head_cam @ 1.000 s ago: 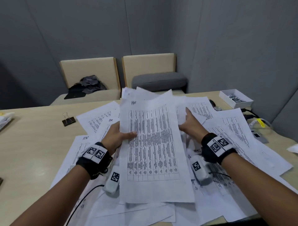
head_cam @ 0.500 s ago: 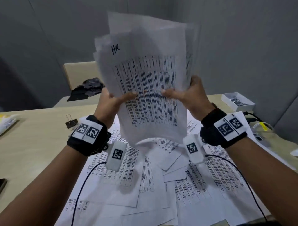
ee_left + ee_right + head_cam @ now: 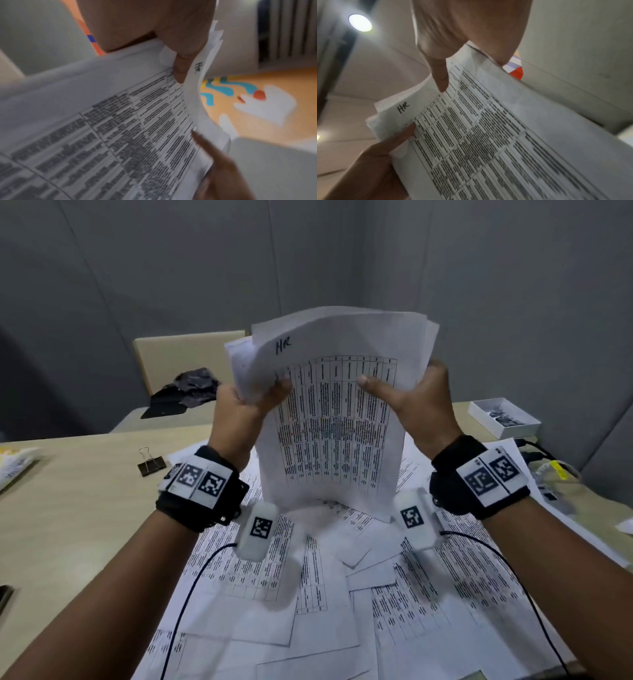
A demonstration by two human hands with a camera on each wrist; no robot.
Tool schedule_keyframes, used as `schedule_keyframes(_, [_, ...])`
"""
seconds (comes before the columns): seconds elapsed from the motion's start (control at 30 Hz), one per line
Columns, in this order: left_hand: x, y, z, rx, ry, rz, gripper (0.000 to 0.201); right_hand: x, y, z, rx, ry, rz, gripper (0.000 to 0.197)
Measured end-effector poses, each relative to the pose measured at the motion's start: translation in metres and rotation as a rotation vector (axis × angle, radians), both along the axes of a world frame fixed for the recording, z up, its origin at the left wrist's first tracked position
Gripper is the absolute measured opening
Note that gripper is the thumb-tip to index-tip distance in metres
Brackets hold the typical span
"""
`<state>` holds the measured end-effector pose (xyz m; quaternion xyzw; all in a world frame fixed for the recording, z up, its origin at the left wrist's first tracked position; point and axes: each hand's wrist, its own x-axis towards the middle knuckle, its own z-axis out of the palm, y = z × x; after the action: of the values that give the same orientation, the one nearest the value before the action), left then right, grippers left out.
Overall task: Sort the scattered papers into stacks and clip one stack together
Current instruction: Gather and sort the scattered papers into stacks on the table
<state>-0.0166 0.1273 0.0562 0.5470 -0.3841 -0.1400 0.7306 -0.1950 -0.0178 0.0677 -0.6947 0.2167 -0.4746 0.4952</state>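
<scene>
I hold a stack of printed sheets (image 3: 332, 419) upright above the table, its top sheet marked "HR" and filled with a table of text. My left hand (image 3: 250, 398) grips its left edge, thumb on the front. On the opposite edge my right hand (image 3: 407, 395) grips the same way. The bottom edge of the stack hangs just over the scattered papers (image 3: 342, 594) that cover the table. Both wrist views show the stack (image 3: 120, 128) (image 3: 488, 135) with a thumb pressed on it. A black binder clip (image 3: 150, 463) lies on the bare table to the left.
A wooden table (image 3: 68, 508) carries everything. A white box of clips (image 3: 503, 419) sits at the far right, near cables and a yellow-tagged item (image 3: 555, 470). Behind the table stands a beige chair (image 3: 185, 361) with dark cloth (image 3: 188, 392) on it. A packet (image 3: 13, 463) lies at the left edge.
Both hands lifted the stack off the scattered papers and stood it upright; since half a second ago it has come down, its bottom edge now close to the papers.
</scene>
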Motion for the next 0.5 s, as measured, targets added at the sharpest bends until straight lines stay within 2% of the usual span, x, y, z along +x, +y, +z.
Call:
schedule_keyframes(0.03, [0.006, -0.003, 0.000, -0.020, 0.037, -0.007, 0.043, 0.002, -0.001, -0.004, 0.046, 0.048, 0.034, 0.045])
schedule_keyframes(0.13, [0.014, -0.010, -0.022, 0.061, 0.040, -0.053, 0.050, 0.006, -0.001, -0.029, 0.231, 0.229, 0.103, 0.070])
schedule_keyframes(0.2, [0.014, -0.013, -0.044, 0.171, -0.023, -0.042, 0.035, 0.007, 0.003, -0.040, 0.299, 0.245, 0.148, 0.042])
schedule_keyframes(0.3, [0.015, -0.013, -0.061, 0.276, -0.195, 0.058, 0.009, 0.008, -0.006, -0.053, 0.300, 0.284, 0.179, 0.028])
schedule_keyframes(0.33, [0.018, -0.012, -0.061, 0.284, -0.262, 0.124, 0.011, 0.004, -0.010, -0.054, 0.281, 0.312, 0.183, 0.025])
schedule_keyframes(0.4, [0.024, -0.007, -0.050, 0.304, -0.340, 0.262, 0.021, -0.007, -0.028, -0.059, 0.273, 0.390, 0.198, 0.031])
schedule_keyframes(0.5, [0.039, 0.003, -0.032, 0.361, -0.275, 0.347, 0.023, -0.038, -0.065, -0.067, 0.270, 0.524, 0.067, 0.026])
